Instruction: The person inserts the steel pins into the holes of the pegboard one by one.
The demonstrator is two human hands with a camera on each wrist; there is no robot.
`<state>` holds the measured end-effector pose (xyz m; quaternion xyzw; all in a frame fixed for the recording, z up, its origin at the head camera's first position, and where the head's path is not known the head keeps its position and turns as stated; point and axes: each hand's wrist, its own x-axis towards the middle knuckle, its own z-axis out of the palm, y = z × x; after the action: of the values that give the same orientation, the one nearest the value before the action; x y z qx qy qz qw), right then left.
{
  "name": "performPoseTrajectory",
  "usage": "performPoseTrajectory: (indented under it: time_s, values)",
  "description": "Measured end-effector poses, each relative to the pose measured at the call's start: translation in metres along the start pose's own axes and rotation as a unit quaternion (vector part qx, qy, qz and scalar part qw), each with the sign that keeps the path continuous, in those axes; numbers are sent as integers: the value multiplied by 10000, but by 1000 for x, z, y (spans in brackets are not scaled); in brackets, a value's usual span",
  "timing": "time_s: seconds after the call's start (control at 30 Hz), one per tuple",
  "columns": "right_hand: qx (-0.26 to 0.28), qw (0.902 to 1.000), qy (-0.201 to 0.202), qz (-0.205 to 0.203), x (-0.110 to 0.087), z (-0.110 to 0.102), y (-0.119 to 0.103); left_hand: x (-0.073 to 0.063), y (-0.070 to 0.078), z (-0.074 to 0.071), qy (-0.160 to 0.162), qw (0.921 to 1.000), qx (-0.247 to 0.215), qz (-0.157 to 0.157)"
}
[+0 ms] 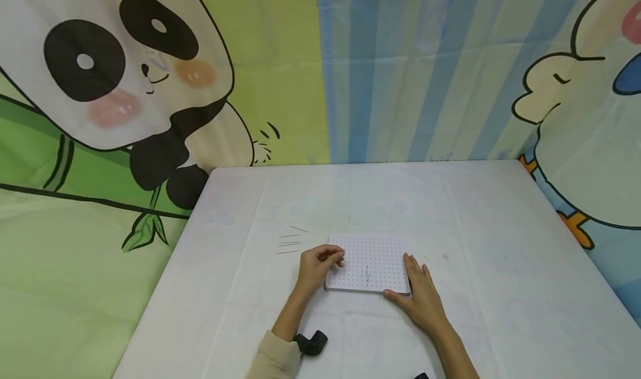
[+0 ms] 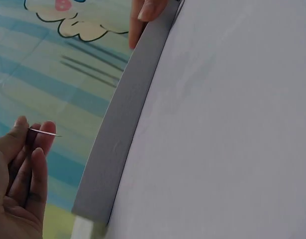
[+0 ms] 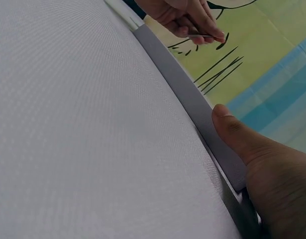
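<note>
A white board (image 1: 385, 254) dotted with a grid of small holes lies on the table. My left hand (image 1: 314, 267) is over the board's left edge, thumb and forefinger pinching a thin, shiny needle (image 2: 45, 132) that points sideways in the left wrist view. Several dark needles (image 3: 222, 69) stand up from the board near its front, slightly tilted. My right hand (image 1: 425, 301) braces the front right corner: the straight fingers lie along the right side and the thumb (image 3: 235, 129) rests on the front edge.
To the left of the board, several loose needles (image 1: 289, 242) lie roughly side by side on the white-covered table (image 1: 240, 318). Behind the table hangs a printed cloth (image 1: 280, 78) with a panda and stripes. A black device (image 1: 311, 343) sits at my left wrist.
</note>
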<state>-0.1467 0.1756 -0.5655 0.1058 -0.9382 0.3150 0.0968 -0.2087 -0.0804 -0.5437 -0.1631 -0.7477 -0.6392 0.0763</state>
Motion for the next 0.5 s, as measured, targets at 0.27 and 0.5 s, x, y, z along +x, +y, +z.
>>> performPoseTrajectory:
  time_s: [0.27, 0.5]
  values:
    - [44, 9999, -105, 86, 1, -1, -1, 5, 5, 36, -223, 9902, 473, 1296]
    - [69, 9999, -90, 99, 1, -1, 0, 4, 2, 44, -319, 9713, 1283, 1977]
